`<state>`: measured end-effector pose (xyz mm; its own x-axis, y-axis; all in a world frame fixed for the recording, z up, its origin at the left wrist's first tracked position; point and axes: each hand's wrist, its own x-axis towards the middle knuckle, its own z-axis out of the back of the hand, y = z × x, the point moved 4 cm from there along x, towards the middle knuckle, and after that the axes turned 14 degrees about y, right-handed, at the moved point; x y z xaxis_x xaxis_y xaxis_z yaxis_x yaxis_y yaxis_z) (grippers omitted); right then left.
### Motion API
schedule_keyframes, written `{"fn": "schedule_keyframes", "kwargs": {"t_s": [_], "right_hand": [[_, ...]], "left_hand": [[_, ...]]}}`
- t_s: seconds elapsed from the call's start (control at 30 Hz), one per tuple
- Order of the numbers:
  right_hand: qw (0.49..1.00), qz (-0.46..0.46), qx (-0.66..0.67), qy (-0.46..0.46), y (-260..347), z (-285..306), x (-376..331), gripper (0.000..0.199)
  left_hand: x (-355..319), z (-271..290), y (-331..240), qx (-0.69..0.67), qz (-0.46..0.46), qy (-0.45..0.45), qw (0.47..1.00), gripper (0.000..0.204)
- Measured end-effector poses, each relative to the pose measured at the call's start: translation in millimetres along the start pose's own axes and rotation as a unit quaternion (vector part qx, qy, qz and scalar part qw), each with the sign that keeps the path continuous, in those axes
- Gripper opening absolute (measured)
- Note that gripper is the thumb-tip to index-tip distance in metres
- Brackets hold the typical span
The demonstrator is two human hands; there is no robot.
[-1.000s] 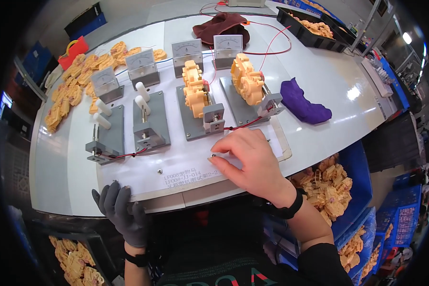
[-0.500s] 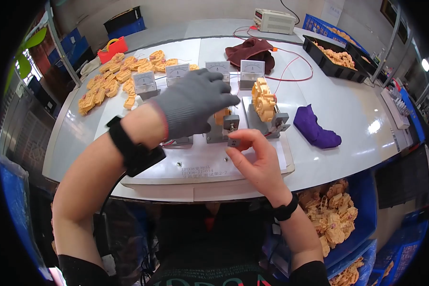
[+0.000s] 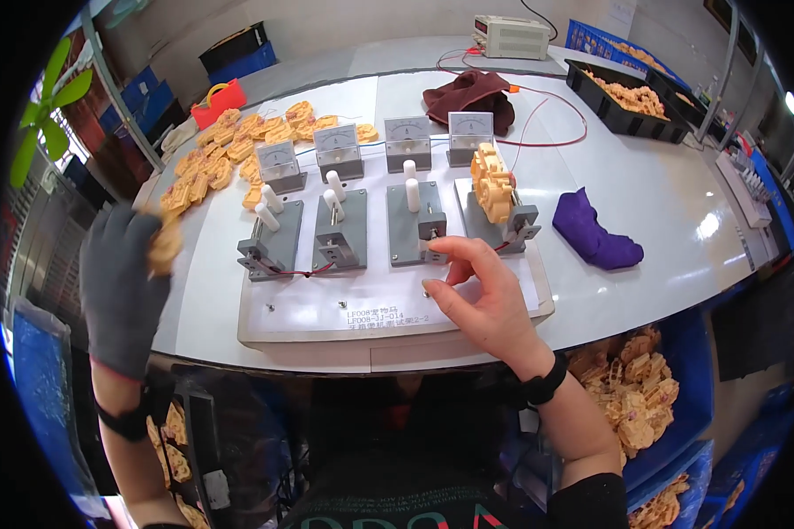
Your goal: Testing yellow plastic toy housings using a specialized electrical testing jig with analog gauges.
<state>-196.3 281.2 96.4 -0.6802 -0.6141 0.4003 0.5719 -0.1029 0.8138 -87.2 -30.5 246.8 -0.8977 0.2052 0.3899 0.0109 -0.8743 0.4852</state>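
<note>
My left hand, in a grey knit glove, is at the far left off the table's edge. Its fingers close on a yellow plastic gearbox, which is smeared by motion. My bare right hand is by the third grey test fixture. Its thumb and index finger are apart, and the index fingertip is at the fixture's small front block. White pegs stand bare on that fixture. Another yellow gearbox is mounted upright on the rightmost fixture.
Small panel meters stand behind the fixtures on a white board. Loose yellow gearboxes lie at back left. A purple cloth is on the right, a maroon cloth behind. A blue bin of yellow parts sits lower right.
My left hand has swung left, away from the third fixture, taking a yellow gearbox with it; that fixture's pegs now show bare. My right hand has hardly moved.
</note>
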Motion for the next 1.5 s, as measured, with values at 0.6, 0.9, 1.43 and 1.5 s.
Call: {"fn": "schedule_keyframes", "kwargs": {"t_s": [0.6,0.9,1.43,1.5], "right_hand": [[0.964,-0.143,-0.218,0.052,6.7,62.1,-32.2,0.01],[0.971,-0.159,-0.175,0.041,-8.6,61.1,-32.2,0.01],[0.965,-0.193,-0.164,0.064,-14.1,62.1,-37.1,0.01],[0.967,-0.192,-0.154,0.067,-14.9,63.0,-37.9,0.013]], "left_hand": [[-186.5,-89.2,76.7,-0.159,0.317,0.158,0.922,0.03],[-86.5,-129.6,-72.6,-0.514,0.212,0.057,0.829,0.039],[-93.3,-140.0,-77.9,-0.584,0.269,0.044,0.764,0.042],[-93.2,-140.9,-78.9,-0.618,0.291,0.04,0.729,0.043]]}}
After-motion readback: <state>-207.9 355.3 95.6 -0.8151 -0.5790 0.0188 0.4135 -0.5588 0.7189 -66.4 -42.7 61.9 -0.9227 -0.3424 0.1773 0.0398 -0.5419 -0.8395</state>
